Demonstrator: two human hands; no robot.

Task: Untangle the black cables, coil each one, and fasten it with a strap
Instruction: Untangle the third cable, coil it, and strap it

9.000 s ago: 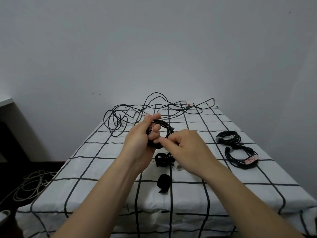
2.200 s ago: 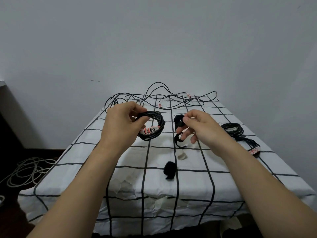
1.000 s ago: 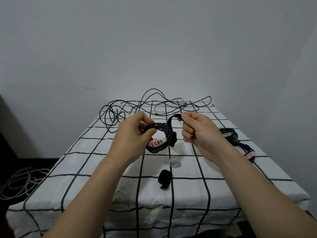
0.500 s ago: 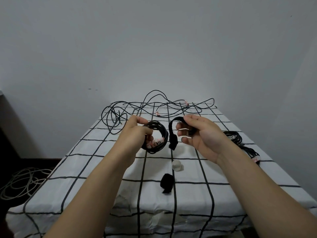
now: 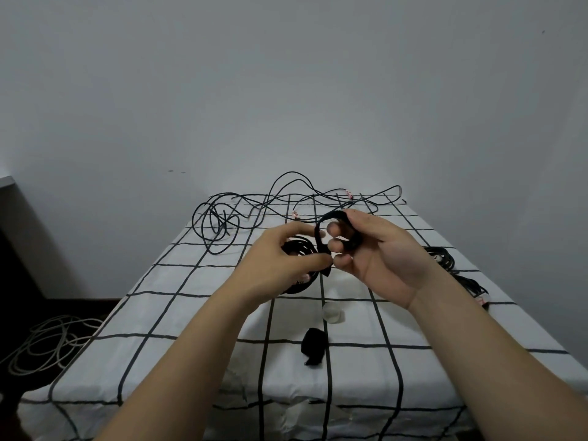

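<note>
Holding the coiled cable (image 5: pixel 297 248) just above the tabletop (image 5: pixel 178 313), we grip it in our left hand (image 5: pixel 276 265), fingers (image 5: pixel 296 233) curled round its near side. The strap (image 5: pixel 319 238) lies immediately right of the coil. Our right hand (image 5: pixel 381 259) pinches it between thumb and curled fingers, and it arches from there towards the coil. Its long axis runs down the coil's right edge, and its free end hangs at the tip of our left thumb. We judge that the next move turns on this: the strap sits beside the bundle, not yet round it, so its free end has to pass through the ring's opening and fold back on itself. The right hand is the nearer one for that threading, and the left need only steady the coil. Nearer us than the coil, a spare strap (image 5: pixel 313 350) and a small pale object (image 5: pixel 332 314) lie on the cloth. Right of the coil rest finished bundles (image 5: pixel 440 259), and beyond it sprawls the loose tangle (image 5: pixel 222 221).
</note>
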